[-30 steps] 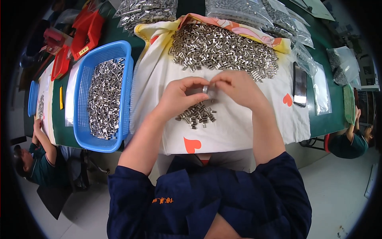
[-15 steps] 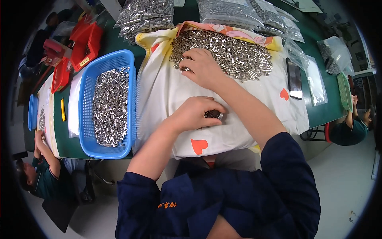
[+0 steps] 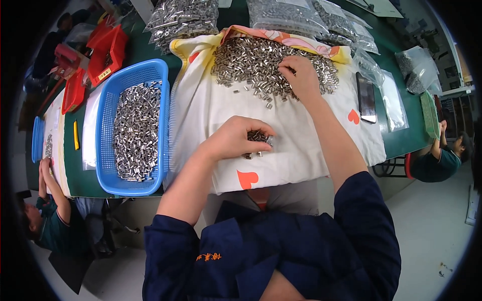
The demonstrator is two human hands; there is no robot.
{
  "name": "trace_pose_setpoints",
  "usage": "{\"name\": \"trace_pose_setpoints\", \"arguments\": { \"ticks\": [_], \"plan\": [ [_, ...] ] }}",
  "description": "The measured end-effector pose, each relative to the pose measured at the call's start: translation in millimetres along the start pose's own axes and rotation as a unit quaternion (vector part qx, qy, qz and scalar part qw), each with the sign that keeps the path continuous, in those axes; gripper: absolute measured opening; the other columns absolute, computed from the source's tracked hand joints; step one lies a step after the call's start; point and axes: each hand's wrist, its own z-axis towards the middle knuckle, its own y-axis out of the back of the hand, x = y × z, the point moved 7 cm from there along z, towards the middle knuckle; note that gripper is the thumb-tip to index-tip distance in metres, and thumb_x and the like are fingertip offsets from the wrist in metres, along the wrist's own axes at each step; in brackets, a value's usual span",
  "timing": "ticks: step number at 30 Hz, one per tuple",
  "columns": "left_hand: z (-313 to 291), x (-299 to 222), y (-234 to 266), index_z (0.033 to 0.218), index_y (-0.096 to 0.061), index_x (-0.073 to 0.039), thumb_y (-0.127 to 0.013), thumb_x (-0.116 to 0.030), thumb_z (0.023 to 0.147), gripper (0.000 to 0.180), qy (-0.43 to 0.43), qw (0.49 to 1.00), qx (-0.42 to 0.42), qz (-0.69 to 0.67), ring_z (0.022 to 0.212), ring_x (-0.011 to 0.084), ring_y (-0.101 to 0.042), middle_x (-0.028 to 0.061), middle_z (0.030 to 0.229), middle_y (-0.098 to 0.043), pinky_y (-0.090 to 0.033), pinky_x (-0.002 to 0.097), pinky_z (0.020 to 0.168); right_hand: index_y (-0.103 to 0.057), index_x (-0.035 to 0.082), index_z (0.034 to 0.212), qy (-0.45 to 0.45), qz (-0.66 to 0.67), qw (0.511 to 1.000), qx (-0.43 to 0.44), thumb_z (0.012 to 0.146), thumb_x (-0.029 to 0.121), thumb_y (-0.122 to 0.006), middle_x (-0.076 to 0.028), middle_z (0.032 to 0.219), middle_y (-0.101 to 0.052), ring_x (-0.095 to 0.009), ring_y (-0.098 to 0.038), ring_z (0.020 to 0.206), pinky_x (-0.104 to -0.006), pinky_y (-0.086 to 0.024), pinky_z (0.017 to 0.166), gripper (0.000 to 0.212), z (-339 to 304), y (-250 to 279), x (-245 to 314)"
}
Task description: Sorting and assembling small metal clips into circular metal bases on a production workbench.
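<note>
A broad pile of small shiny metal cylinders [image 3: 251, 65] is spread on a white cloth [image 3: 311, 145] with red hearts and a yellow and pink border. Over the pile's right half is my right hand [image 3: 303, 78], its thumb and fingers bent together at the tips; whatever they hold is too small to make out. Closer to me, my left hand [image 3: 235, 138] rests on the cloth. Its thumb and fingers curl round a handful of cylinders [image 3: 258, 136], and a few loose ones lie just below the thumb.
On the left, a blue plastic basket [image 3: 104, 145] contains many cylinders. Red bins [image 3: 108, 52] and a yellow cutter [image 3: 76, 134] lie beyond it. Filled clear bags [image 3: 286, 17] line the back. A dark phone [image 3: 366, 98] lies right of the cloth. People sit at both sides.
My right hand has moved right across the pile, uncovering its left part. My left hand stays near the same spot, with more cylinders showing in its curl. The view has shifted slightly.
</note>
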Motion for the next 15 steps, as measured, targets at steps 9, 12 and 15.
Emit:
{"name": "trace_pose_setpoints", "arguments": {
  "ticks": [9, 12, 15],
  "plan": [
    [3.8, 12.5, 10.4, 0.097, -0.058, 0.000, -0.066, 0.003, 0.068, 0.030, -0.022, 0.993, -0.022, -0.113, 0.078, 0.0057, -0.054, 0.0023, 0.088, -0.060, -0.045, 0.0212, 0.070, -0.066, 0.007, 0.080, -0.073, 0.039, 0.995, -0.056, 0.070, 0.014, -0.063, -0.005, 0.072, -0.059, -0.020, -0.054, 0.071, -0.0301, -0.042, 0.067, 0.012, 1.1, 19.5, 29.9],
    [5.5, 15.7, 26.2, 0.100, -0.056, 0.000, -0.064, 0.003, 0.070, 0.031, -0.025, 0.975, -0.082, -0.203, 0.080, 0.0076, -0.055, 0.0028, 0.090, -0.060, -0.046, 0.0210, 0.072, -0.064, 0.005, 0.088, -0.259, 0.288, 0.917, 0.097, 0.075, 0.014, -0.062, -0.001, 0.076, -0.061, -0.005, -0.050, 0.063, -0.0194, -0.040, 0.057, 0.015, -17.0, -6.9, 33.1],
    [4.4, 19.3, 43.4, 0.102, -0.055, 0.001, -0.062, 0.002, 0.073, 0.030, -0.040, 0.948, -0.155, -0.274, 0.082, 0.0093, -0.057, 0.0042, 0.090, -0.060, -0.047, 0.0212, 0.073, -0.064, 0.005, 0.087, -0.242, 0.374, 0.887, 0.126, 0.074, 0.013, -0.063, -0.001, 0.075, -0.061, -0.005, -0.050, 0.062, -0.0198, -0.041, 0.058, 0.015, -31.6, -15.7, 37.3]
  ]
}}
